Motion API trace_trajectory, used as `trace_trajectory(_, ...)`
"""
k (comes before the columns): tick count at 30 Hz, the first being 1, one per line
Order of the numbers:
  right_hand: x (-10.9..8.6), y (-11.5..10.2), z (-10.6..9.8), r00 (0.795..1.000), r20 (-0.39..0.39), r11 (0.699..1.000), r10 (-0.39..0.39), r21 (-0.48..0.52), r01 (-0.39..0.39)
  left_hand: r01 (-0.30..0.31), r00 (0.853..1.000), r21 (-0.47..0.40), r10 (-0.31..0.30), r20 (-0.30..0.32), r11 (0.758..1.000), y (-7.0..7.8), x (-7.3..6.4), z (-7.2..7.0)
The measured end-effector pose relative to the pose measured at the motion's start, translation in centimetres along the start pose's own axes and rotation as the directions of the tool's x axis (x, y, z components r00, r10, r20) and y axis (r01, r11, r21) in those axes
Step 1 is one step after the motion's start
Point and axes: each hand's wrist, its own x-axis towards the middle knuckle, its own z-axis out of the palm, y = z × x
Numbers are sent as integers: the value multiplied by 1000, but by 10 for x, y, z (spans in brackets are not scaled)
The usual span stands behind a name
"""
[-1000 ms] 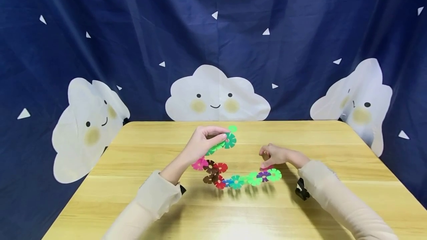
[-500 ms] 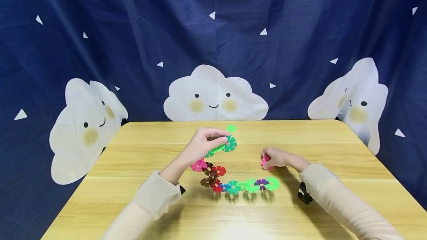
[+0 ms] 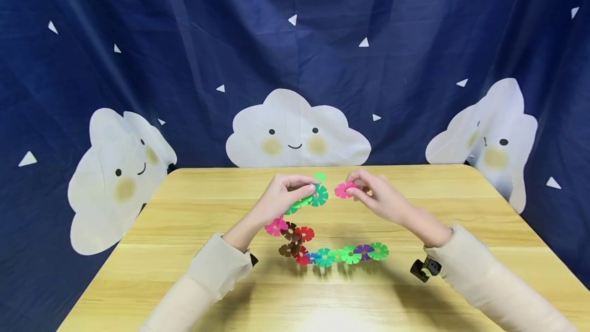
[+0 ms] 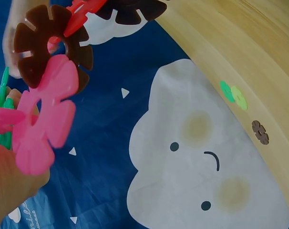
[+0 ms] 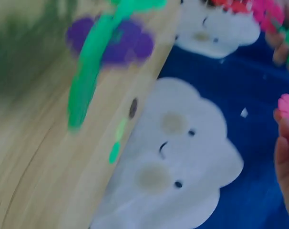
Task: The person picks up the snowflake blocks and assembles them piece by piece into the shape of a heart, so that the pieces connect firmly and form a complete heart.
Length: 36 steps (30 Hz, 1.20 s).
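A curved chain of interlocked plastic flower-shaped discs (image 3: 324, 256) bends from the left hand down and to the right. My left hand (image 3: 283, 196) pinches its upper end by a teal flower disc (image 3: 319, 195). Pink, brown, red, blue, purple and green discs follow along it. Shadows lie beneath its lower part. In my right hand (image 3: 382, 199), thumb and fingers pinch a loose pink flower disc (image 3: 343, 190), a short gap to the right of the teal one. The right wrist view is blurred, with a green disc (image 5: 85, 76) and a purple disc (image 5: 128, 43) close up.
A light green disc (image 3: 319, 176) lies at the back of the wooden table (image 3: 461, 219). The left wrist view also shows a brown disc (image 4: 260, 132) and a teal disc (image 4: 227, 91) near the table edge. A blue cloud-print curtain (image 3: 295, 55) hangs behind.
My right hand has taken hold of the pink disc and carried it up and left, close to the left hand. The left hand has stayed nearly in place with the chain.
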Motion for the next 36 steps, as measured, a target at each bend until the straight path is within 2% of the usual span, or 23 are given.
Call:
trace_trajectory(2, 2, -9, 2, 993, -45, 994, -105, -14, 104, 1, 1000, -7, -1, -5, 1000, 1, 1, 1)
trace_trajectory(4, 3, -15, 5, 981, -75, 983, -180, -49, 177, 1, 1000, -14, -1, -10, 1000, 1, 1, 2)
trace_trajectory(7, 1, -20, 10, 964, -105, 963, -244, -140, 228, 3, 1000, -26, -3, -25, 1000, 2, 2, 4)
trace_trajectory(12, 1, -25, 17, 942, -148, 930, -302, -262, 257, 3, 999, -43, -5, -41, 999, 4, 3, 8)
trace_trajectory(19, 5, -29, 19, 926, -178, 910, -332, -320, 264, 12, 999, -58, -15, -42, 998, 8, 4, 10)
trace_trajectory(29, 4, -30, 19, 926, -170, 900, -336, -349, 262, 16, 1000, -72, -18, -22, 997, 10, 6, 9)
trace_trajectory(32, 3, -28, 19, 924, -182, 896, -336, -364, 254, 55, 998, -95, -55, -1, 994, 10, 7, 9)
trace_trajectory(36, 3, -26, 18, 917, -203, 887, -343, -391, 245, 137, 991, -143, -134, 28, 980, 11, 9, 9)
